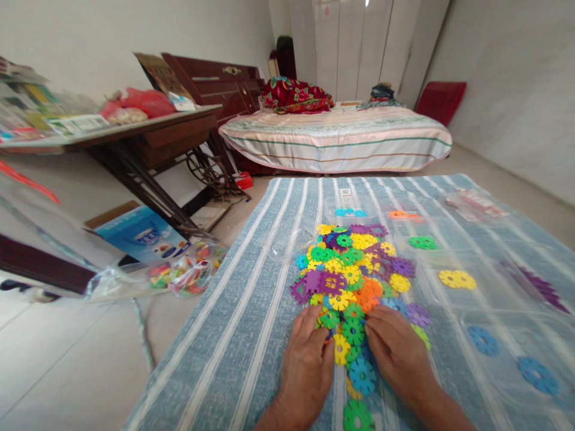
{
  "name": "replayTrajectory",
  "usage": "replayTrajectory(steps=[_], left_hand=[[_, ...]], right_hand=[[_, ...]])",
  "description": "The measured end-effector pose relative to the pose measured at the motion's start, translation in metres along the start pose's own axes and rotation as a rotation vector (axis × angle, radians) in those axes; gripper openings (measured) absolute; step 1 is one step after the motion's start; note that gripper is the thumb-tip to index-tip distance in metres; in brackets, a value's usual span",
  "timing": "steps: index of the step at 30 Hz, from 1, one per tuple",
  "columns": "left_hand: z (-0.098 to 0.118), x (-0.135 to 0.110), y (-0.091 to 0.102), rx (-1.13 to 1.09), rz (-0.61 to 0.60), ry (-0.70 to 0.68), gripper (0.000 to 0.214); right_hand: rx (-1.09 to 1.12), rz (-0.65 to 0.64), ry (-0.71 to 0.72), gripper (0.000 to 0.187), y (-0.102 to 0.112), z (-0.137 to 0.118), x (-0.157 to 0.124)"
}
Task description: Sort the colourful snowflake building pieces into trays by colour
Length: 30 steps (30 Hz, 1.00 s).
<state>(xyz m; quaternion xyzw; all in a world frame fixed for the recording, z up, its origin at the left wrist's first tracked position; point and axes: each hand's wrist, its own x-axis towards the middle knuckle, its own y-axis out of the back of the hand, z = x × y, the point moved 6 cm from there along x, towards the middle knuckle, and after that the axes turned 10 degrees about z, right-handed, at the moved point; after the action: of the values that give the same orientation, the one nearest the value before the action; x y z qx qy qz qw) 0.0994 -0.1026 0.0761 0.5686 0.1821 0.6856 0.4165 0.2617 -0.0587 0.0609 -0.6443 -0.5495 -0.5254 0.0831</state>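
A heaped pile of interlocking plastic discs (333, 265), notched round the rim, lies on a striped cloth (233, 287) in green, yellow, purple, orange and blue. At its near left edge is my left hand (309, 353), fingers curled in among the pieces. My right hand (399, 347) is closed at the near right edge, its fingertips beside a green disc (353, 330) and below some orange discs (368, 293). Whatever either hand pinches is hidden by the fingers. Between the hands, a blue disc (362, 375) and another green disc (358, 415) trail toward me.
Clear plastic boxes stand on the right, holding yellow discs (457, 279), purple discs (539, 284) and blue discs (538, 375) separately. A clear plastic piece (291, 244) lies left of the pile. Beyond are a bed (336, 140) and a sewing-machine table (153, 129).
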Motion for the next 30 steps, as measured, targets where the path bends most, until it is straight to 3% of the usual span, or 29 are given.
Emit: replayTrajectory(steps=[7,12,17,23,26,30], left_hand=[[-0.005,0.0,0.0,-0.024,0.033,0.011,0.017],[-0.008,-0.001,0.0,-0.004,-0.007,0.01,0.019],[-0.009,-0.004,0.0,0.045,-0.036,0.002,0.014],[-0.001,-0.001,0.006,0.122,0.028,-0.075,0.016],[0.003,-0.001,0.007,0.126,0.042,-0.145,0.021],[-0.002,-0.003,0.01,0.097,0.067,-0.137,0.023]], right_hand=[[-0.011,0.017,0.014,0.015,0.0,-0.004,-0.001],[-0.018,0.023,0.029,0.016,0.002,-0.01,0.0],[-0.018,0.046,0.083,0.014,0.004,-0.016,0.022],[0.013,0.083,0.076,0.014,-0.008,-0.002,0.051],[0.023,0.105,0.079,0.013,-0.014,0.006,0.047],[-0.023,0.136,0.108,0.013,-0.012,0.016,0.036]])
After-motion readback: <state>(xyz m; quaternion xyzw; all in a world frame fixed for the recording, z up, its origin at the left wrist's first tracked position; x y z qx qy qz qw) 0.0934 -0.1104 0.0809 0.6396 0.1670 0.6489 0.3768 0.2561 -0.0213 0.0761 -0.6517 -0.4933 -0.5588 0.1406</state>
